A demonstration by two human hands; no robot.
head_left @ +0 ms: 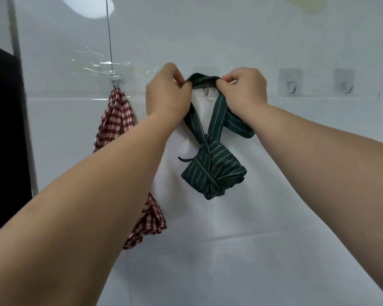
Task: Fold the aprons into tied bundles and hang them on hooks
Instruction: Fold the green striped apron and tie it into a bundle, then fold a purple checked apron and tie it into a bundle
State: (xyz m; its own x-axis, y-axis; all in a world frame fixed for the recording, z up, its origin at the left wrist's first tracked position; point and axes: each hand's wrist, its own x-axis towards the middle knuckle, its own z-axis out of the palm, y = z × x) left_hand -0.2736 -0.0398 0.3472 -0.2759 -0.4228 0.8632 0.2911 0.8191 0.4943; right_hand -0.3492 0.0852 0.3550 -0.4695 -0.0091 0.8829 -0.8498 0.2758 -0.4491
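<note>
Left grip (168, 93) and right grip (243, 89) both pinch the strap loop (202, 78) of the green striped apron bundle (215, 171), hanging against the wall (307, 155). The loop hides most of the hook (206, 91); whether it rests there is unclear.

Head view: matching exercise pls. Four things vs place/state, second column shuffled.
Things:
1. green striped apron
2. red checked apron
3. left hand
4. far-right hook

Place or state:
A. furthest right of the four
B. pinches the left end of the raised loop
C. hangs furthest left
D. tied bundle dangling under its own raised loop

Pairs: 1-D, 2-C, 3-B, 4-A
</note>
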